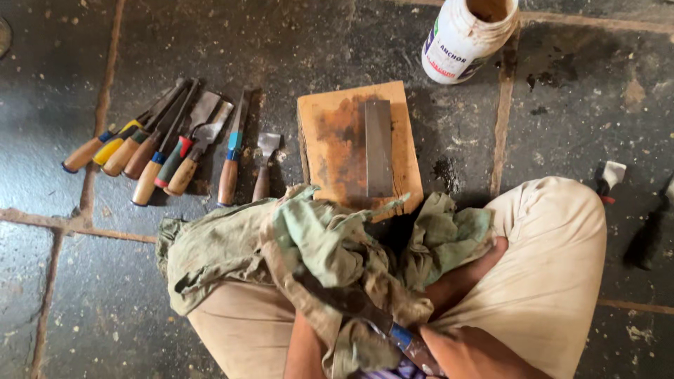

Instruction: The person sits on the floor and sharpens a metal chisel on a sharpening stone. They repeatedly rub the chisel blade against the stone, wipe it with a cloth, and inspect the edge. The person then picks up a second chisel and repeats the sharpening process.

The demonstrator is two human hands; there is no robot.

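Observation:
I sit on a dark stone floor with a crumpled green rag (316, 245) over my lap. My right hand (477, 354), at the bottom edge, grips the handle of a chisel (347, 300) just behind its blue collar. The dark blade points up and left into the folds of the rag. My left hand is buried under the cloth. Only its forearm (303, 347) shows, rising into the bunch wrapped around the blade.
A grey sharpening stone (379, 147) lies on a stained wooden board (330, 140) just ahead. Several wooden-handled chisels (161, 147) lie in a row on the left. A white plastic jar (463, 35) stands at the top. Two small tools (611, 175) lie at the right.

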